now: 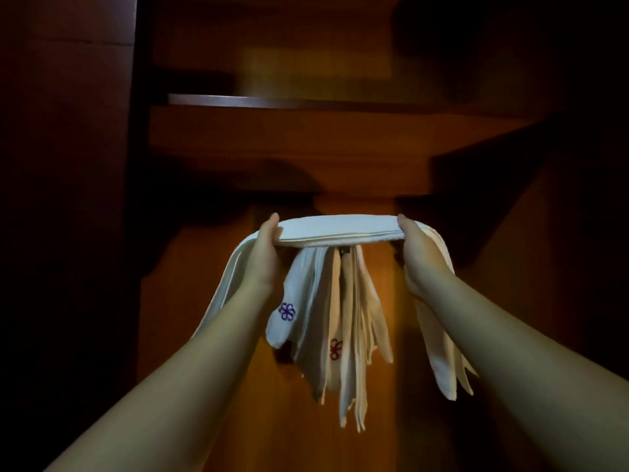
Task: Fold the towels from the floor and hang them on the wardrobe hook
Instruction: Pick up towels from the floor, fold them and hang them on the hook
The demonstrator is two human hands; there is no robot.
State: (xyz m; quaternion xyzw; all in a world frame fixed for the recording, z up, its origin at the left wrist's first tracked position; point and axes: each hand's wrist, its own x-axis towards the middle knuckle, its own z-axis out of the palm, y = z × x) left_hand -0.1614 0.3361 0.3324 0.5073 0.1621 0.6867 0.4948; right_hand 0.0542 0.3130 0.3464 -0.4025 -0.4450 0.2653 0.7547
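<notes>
I hold a folded white towel (337, 229) stretched level between both hands, in front of the wooden wardrobe. My left hand (263, 255) grips its left part, and the loose end drapes down over my forearm. My right hand (420, 255) grips the right part, with that end hanging past my wrist. Just below and behind the stretched towel, several white towels (343, 335) hang in a bunch from a small dark hook (344, 250). One hanging towel bears a purple flower, another a red one. The hook is mostly hidden.
A wooden shelf (306, 102) juts out above the hook. The orange-brown wardrobe back panel (340, 148) is lit in the middle. Dark side panels close in at the left (68, 199) and at the right (561, 199).
</notes>
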